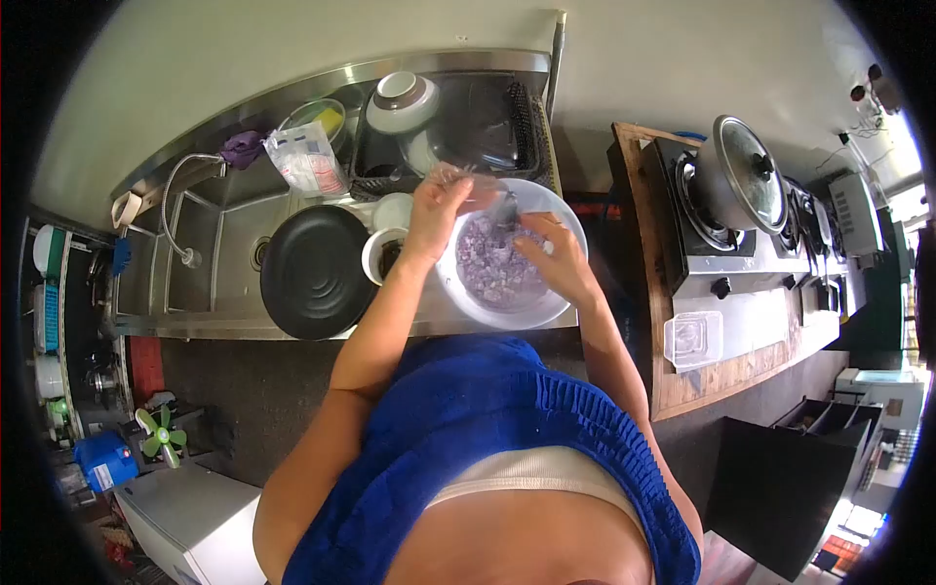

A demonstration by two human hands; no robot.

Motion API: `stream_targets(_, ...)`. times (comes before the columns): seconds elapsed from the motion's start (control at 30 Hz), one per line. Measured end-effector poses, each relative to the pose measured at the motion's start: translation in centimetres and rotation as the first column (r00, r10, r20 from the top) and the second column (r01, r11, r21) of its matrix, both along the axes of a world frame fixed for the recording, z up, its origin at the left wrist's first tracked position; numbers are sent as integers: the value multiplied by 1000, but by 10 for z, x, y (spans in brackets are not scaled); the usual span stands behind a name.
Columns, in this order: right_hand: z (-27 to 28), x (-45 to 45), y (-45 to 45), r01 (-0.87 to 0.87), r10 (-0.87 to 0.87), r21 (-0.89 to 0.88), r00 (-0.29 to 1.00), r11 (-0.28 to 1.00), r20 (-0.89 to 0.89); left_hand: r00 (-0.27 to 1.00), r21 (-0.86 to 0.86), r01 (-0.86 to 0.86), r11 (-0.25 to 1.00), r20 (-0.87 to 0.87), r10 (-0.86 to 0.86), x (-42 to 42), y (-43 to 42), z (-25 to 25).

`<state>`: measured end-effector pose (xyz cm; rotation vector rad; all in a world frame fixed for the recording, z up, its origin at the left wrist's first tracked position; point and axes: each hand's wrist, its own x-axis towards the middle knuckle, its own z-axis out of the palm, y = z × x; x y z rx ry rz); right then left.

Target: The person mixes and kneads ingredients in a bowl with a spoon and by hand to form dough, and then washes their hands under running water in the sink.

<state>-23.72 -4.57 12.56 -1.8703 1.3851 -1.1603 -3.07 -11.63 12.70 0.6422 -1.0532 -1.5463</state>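
Observation:
A large white bowl (pixel 575 226) stands on the counter with chopped purple pieces (pixel 492 268), like diced red onion, in it. My left hand (pixel 439 214) is over the bowl's left rim, its fingers closed on a crinkled piece of clear plastic (pixel 476 190). My right hand (pixel 558 255) is over the right side of the bowl with its fingers curled inward. A small dark grey thing (pixel 505 212) is between the hands above the pieces; its kind is unclear. What the right fingertips grip, if anything, cannot be made out.
Left of the bowl are a white cup (pixel 375 261) with dark contents and a black round pan (pixel 317 273). A dish rack (pixel 531 127) with bowls stands behind. A plastic bag (pixel 304 161) lies by the sink (pixel 195 229). On the right, a lidded pot (pixel 738 180) sits on the stove.

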Motion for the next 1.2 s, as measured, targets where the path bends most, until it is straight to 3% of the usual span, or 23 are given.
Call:
stream_targets(0.07,3,2,-3,-56,42,210,997,976,68,997,-7,21,1000,-72,-21,-6,3,-11)
stream_targets(0.2,-11,-1,-4,41,-61,247,995,968,77,987,-15,75,997,-144,-77,-4,8,-24)
stream_targets(0.3,-11,-5,-8,82,-92,154,994,985,58,979,6,105,994,-174,-103,10,3,-27)
stream_targets(0.37,-5,-8,-12,81,-135,-188,945,979,-298,985,29,93,995,-145,-88,23,2,-22)
stream_targets(0.43,-1,-8,-15,63,-154,-246,916,967,-370,988,163,123,979,-108,-106,34,4,-7)
stream_targets(0.47,0,-8,-17,42,-178,-304,882,952,-436,989,196,141,970,20,-148,39,1,-5)
stream_targets(0.5,1,-7,-18,38,-174,-302,883,952,-437,989,197,138,971,20,-144,42,-3,-6)
stream_targets(0.57,3,-7,-22,-28,-137,-284,829,959,-542,857,78,216,973,463,-228,45,-9,-9)
stream_targets(0.63,3,-5,-25,-54,-105,-263,826,963,-554,831,68,190,979,519,-198,38,0,-2)
stream_targets(0.67,2,-3,-26,-76,-78,-244,822,967,-564,725,-212,226,951,688,-19,34,2,-5)
stream_targets(0.7,2,-2,-27,-81,-74,-244,821,966,-566,601,-458,305,835,773,205,29,5,-7)
stream_targets(0.73,0,-1,-28,-76,-76,-240,820,968,-567,592,-531,295,794,754,285,24,12,-4)
stream_targets(0.77,-2,1,-28,-71,-78,-235,819,969,-568,591,-530,292,796,754,286,19,20,-1)
stream_targets(0.87,-10,3,-30,-60,-82,-220,810,974,-581,425,-313,291,904,889,171,7,29,1)
stream_targets(0.9,-12,4,-30,-59,-82,-219,810,974,-581,425,-313,291,904,889,171,5,30,-3)
stream_targets(0.97,-15,5,-31,-44,-74,-187,810,981,-581,286,-410,321,854,901,326,0,31,-11)
stream_targets(1.07,-15,5,-30,-34,-71,-180,833,983,-549,272,-544,282,790,835,478,-3,32,-25)
stream_targets(1.2,-21,3,-31,-18,-89,-191,840,981,-535,359,-522,228,822,830,428,-7,30,-25)
